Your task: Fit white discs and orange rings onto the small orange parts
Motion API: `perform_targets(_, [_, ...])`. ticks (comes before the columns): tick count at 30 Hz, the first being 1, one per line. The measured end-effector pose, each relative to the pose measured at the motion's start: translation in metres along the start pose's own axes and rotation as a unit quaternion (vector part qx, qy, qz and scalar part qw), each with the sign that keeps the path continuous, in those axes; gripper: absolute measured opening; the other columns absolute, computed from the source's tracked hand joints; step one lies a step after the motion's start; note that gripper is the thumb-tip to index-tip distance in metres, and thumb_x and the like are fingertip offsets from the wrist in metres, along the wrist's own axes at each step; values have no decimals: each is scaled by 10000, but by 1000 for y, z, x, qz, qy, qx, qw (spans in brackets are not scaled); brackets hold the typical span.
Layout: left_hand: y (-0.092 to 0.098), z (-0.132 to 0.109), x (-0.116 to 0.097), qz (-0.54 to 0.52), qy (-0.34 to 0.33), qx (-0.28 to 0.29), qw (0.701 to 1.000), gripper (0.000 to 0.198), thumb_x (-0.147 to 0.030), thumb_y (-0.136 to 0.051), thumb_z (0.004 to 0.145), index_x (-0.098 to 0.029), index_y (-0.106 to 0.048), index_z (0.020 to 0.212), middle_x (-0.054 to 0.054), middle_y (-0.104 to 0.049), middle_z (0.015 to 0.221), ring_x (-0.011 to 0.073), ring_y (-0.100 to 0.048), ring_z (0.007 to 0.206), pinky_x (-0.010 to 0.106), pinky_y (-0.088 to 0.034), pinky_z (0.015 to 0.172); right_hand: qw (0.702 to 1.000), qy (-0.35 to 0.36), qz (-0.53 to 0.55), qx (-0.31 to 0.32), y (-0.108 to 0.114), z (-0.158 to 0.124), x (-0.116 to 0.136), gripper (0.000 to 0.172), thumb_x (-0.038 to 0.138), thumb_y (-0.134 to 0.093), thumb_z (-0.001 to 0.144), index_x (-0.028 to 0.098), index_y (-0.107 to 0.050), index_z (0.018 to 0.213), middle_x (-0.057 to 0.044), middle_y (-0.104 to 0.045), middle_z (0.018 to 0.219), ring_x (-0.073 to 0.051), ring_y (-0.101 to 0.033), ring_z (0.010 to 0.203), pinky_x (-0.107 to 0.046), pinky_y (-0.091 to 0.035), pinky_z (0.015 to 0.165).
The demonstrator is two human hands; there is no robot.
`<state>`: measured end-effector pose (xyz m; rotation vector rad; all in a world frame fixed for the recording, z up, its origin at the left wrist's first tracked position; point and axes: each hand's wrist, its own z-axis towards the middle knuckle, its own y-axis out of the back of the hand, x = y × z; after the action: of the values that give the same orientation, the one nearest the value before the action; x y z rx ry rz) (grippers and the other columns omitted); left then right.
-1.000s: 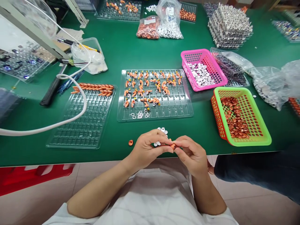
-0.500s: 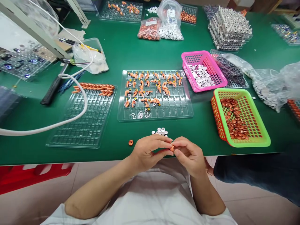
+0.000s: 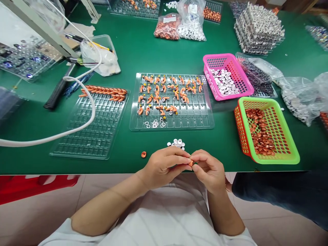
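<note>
My left hand (image 3: 164, 166) and my right hand (image 3: 208, 169) meet at the near edge of the green table (image 3: 153, 51), fingers pinched together on a small orange coil piece (image 3: 190, 163). Just beyond the fingertips lies a small heap of white rings (image 3: 176, 143). A single orange ring (image 3: 144, 154) lies on the table to the left of my left hand. Further back, a clear compartment tray (image 3: 194, 118) holds several orange assembled parts (image 3: 166, 94) and a few loose white rings.
A green basket (image 3: 289, 155) of copper coils sits right, a pink basket (image 3: 212, 61) of white rings behind it. A second clear tray (image 3: 89, 133) with orange parts lies left, crossed by a white hose (image 3: 82, 124). Bags and stacked trays line the back. Another person's dark trouser leg (image 3: 282, 194) is at right.
Both hands stay pinched on the orange piece with small finger shifts. The view has moved slightly, so the table appears a little lower and to the right.
</note>
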<state>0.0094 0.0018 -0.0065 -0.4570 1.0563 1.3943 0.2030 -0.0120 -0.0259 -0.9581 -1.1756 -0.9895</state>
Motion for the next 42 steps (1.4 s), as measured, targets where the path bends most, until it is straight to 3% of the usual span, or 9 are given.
perform_targets(8, [-2, 0, 0, -7, 8, -3, 1000, 126, -122, -703, 878, -180, -716, 989, 89, -750, 937, 162, -733, 832, 259, -619, 753, 999, 16, -26, -14, 1, 1, -2, 133, 183, -663, 878, 236, -714, 988, -57, -694, 857, -190, -651, 800, -304, -564, 668])
perform_targets(19, [2, 3, 3, -36, 44, 15, 998, 53, -190, -717, 880, -189, -748, 924, 80, -763, 892, 163, -740, 803, 251, -617, 733, 999, -29, 18, -11, 3, 3, -3, 81, 212, -706, 844, 210, -723, 923, -61, -698, 819, -185, -671, 746, -294, -575, 624])
perform_targets(30, [-3, 0, 0, -12, 16, -17, 1000, 127, -125, -705, 876, -191, -731, 982, 81, -760, 909, 165, -732, 817, 267, -622, 740, 999, 5, -3, -48, -4, 0, -5, 114, 179, -685, 860, 239, -724, 949, -47, -701, 822, -182, -657, 779, -291, -563, 657])
perform_targets(42, [-2, -1, -1, -1, -2, -12, 1000, 115, -120, -683, 890, -176, -714, 986, 93, -747, 920, 160, -725, 806, 247, -612, 709, 998, -38, 25, -51, -2, -4, -14, 93, 304, -728, 858, 228, -725, 912, -56, -702, 833, -189, -652, 761, -295, -540, 627])
